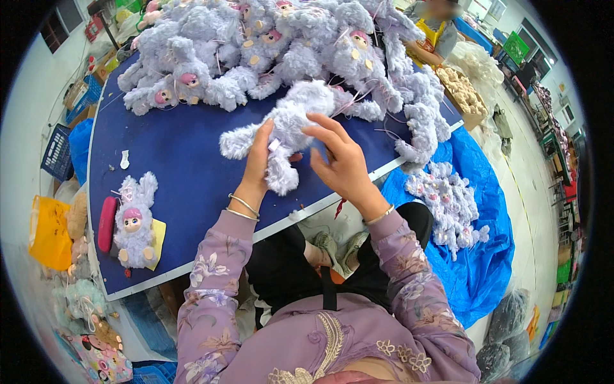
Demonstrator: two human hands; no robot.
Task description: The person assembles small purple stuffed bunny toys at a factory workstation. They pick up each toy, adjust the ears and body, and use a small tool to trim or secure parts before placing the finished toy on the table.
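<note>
A pale lavender plush toy (299, 107) is held over the blue table, its face not showing and a small white-pink tag (274, 145) at its lower end. My left hand (259, 157) is closed round that lower end, thumb on top. My right hand (342, 160) is at the toy's right side, fingers spread and curved, the tips at its fur. Behind the toy lies a big heap of similar plush toys (204, 32) with pink hair and loose pink cords. One more plush toy (132, 224) lies face up at the left, beside a red case (107, 224) and yellow paper (159, 235).
The blue table (192, 144) has a pale metal edge close to my lap. On the right, more plush toys (444, 201) lie on a blue sheet (489, 256) on the floor. Another person (435, 32) is at the far right, near a box of beige pieces (460, 93).
</note>
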